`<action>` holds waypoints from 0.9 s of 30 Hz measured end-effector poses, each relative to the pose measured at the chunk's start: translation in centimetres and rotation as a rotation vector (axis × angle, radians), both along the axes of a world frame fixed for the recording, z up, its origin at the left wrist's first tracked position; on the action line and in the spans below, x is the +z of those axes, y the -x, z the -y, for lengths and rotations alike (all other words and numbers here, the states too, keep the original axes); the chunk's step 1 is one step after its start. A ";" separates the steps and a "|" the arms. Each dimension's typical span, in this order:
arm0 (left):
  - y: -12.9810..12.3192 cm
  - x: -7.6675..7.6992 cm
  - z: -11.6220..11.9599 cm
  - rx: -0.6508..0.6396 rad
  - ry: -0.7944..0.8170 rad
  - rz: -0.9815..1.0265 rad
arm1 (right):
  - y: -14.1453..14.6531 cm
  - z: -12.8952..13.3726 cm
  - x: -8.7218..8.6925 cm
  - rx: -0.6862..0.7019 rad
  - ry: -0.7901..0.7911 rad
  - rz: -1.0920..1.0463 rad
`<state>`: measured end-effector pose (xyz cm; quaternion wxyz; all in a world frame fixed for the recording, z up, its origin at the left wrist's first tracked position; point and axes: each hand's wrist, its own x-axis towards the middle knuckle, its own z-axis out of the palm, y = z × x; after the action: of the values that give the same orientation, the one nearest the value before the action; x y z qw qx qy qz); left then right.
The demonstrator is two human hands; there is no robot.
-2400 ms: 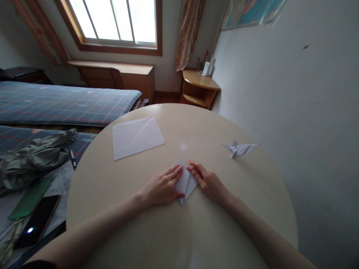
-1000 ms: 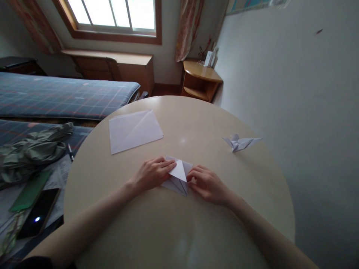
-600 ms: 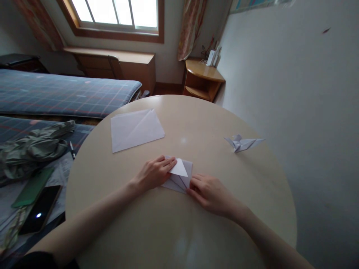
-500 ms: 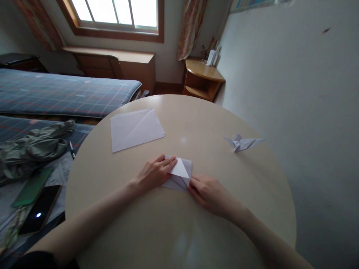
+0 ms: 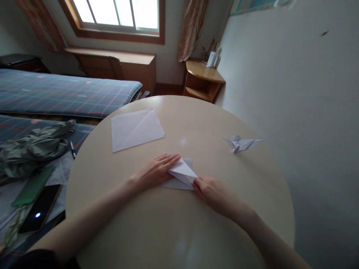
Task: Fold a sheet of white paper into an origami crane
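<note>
White is seen on the folded paper, the loose sheet and the paper crane, all laid on a cream tabletop. A slate-blue plaid crossed by red and pale lines is shown on the mattress, mottled olive green on the crumpled cloth, and peach-and-rust florals on the curtain.

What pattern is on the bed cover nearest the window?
The bed cover is a blue-grey plaid with thin red and pale lines, shown best in the head view.

Resting on the round cream tabletop: a creased paper sheet, a folded paper piece, an origami crane.
</note>
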<state>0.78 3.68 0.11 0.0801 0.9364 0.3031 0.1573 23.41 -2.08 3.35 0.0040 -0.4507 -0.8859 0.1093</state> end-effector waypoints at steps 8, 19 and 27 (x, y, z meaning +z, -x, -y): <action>0.0 -0.1 -0.2 0.003 0.010 0.035 | -0.2 0.0 0.1 0.022 0.004 0.014; -0.3 -0.5 0.1 0.005 -0.007 -0.023 | 0.2 0.8 -0.4 -0.017 -0.076 0.159; -0.2 -0.3 0.1 0.000 0.005 -0.041 | 1.1 1.3 -0.5 -0.075 -0.135 0.208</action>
<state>1.03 3.61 -0.16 0.0764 0.9392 0.3052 0.1374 22.30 -3.40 2.80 -0.0534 -0.4912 -0.8694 0.0021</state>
